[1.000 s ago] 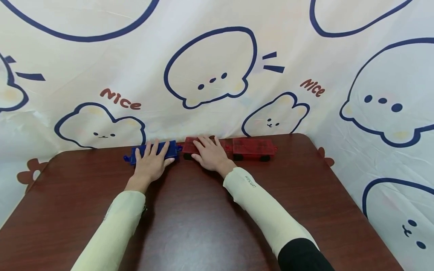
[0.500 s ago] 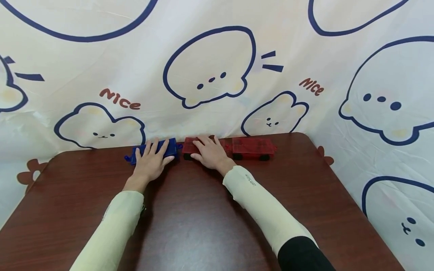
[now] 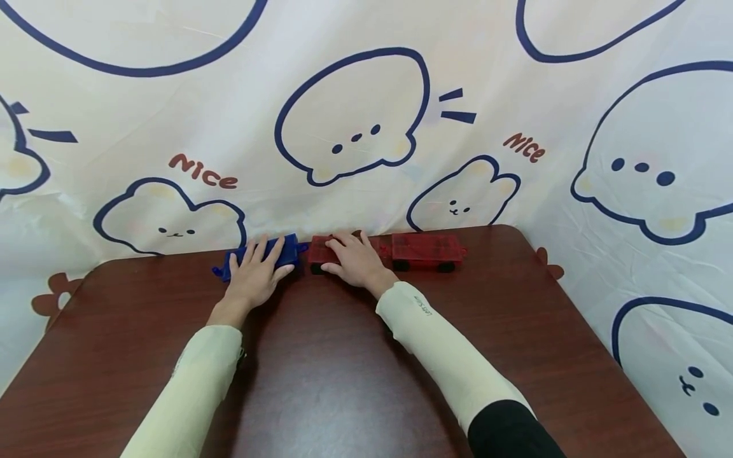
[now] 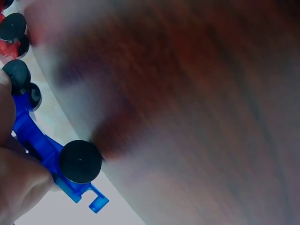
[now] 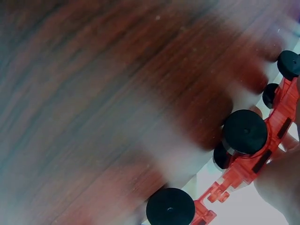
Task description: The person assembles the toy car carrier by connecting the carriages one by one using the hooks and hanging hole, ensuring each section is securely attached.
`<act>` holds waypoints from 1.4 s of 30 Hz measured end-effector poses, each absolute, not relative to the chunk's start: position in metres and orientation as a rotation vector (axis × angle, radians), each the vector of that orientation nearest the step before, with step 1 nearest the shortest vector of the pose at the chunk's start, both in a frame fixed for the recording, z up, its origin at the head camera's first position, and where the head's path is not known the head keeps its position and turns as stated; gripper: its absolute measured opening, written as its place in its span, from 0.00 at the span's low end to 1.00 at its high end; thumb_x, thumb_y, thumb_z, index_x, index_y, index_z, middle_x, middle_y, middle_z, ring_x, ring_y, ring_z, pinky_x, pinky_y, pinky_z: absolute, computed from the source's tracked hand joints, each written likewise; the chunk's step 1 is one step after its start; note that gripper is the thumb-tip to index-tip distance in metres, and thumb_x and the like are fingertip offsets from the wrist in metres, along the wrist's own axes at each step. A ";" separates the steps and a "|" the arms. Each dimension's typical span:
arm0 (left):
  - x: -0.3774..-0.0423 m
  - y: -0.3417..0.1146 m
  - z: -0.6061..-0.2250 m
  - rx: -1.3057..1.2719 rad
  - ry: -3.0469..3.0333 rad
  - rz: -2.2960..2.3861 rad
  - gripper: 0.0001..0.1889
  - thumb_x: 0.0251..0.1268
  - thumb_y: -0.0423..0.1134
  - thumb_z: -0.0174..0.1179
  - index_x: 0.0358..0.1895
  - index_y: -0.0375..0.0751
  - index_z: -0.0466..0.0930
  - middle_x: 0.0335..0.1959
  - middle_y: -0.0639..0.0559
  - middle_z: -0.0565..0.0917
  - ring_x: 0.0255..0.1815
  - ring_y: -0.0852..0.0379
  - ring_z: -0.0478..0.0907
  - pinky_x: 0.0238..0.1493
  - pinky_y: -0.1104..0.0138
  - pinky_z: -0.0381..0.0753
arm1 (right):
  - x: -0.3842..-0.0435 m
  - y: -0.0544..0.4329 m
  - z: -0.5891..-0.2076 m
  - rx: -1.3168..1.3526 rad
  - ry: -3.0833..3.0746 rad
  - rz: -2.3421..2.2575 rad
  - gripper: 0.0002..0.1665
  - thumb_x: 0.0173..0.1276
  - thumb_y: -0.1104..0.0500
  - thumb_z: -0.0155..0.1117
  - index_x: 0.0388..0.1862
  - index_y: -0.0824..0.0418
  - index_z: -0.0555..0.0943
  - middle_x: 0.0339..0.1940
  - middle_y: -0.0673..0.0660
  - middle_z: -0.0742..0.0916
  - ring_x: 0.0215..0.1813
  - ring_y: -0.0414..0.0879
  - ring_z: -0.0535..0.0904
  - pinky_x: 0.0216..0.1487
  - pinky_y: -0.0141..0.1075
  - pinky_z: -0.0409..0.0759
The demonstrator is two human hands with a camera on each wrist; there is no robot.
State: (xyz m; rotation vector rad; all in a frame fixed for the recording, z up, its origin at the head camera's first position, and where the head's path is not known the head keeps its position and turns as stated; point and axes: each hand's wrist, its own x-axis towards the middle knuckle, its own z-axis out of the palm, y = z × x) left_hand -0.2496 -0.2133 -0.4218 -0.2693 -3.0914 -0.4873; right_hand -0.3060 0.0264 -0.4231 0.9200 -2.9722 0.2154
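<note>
My left hand (image 3: pixel 252 280) lies over a translucent blue toy train car (image 3: pixel 289 248), fingers spread across its top and thumb at the near side. A hook (image 4: pixel 98 200) sticks out from the blue car's end behind a black wheel (image 4: pixel 80 161). My right hand (image 3: pixel 356 259) holds a red toy train car (image 3: pixel 319 251) from above, thumb on the near side and fingers over the top. A second red train car (image 3: pixel 426 249) stands in line to its right. The blue car's right hook comes right up to the first red car. Both held cars are partly hidden.
The dark brown table (image 3: pixel 321 381) has its back edge just behind the row of cars. A cream cloth with cartoon outlines (image 3: pixel 349 121) hangs behind and to the sides.
The blue car has turned very slightly, its left end edging a little to the right. Both hands stay on their cars; the red cars look unmoved.
</note>
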 end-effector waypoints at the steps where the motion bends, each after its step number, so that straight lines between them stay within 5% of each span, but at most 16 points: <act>1: -0.250 -0.213 -0.422 -0.267 -3.092 -0.495 0.39 0.80 0.60 0.44 0.83 0.46 0.44 0.82 0.32 0.43 0.81 0.30 0.35 0.69 0.28 0.29 | -0.306 0.027 -0.423 0.930 -2.969 0.211 0.38 0.77 0.35 0.53 0.77 0.53 0.69 0.78 0.55 0.68 0.78 0.51 0.61 0.79 0.57 0.47; 42: -0.250 -0.220 -0.423 -0.301 -3.119 -0.445 0.39 0.80 0.59 0.46 0.83 0.46 0.45 0.82 0.31 0.44 0.80 0.29 0.35 0.69 0.28 0.28 | -0.307 0.036 -0.424 0.998 -2.968 0.241 0.39 0.77 0.35 0.53 0.78 0.53 0.67 0.80 0.54 0.66 0.80 0.48 0.57 0.79 0.56 0.46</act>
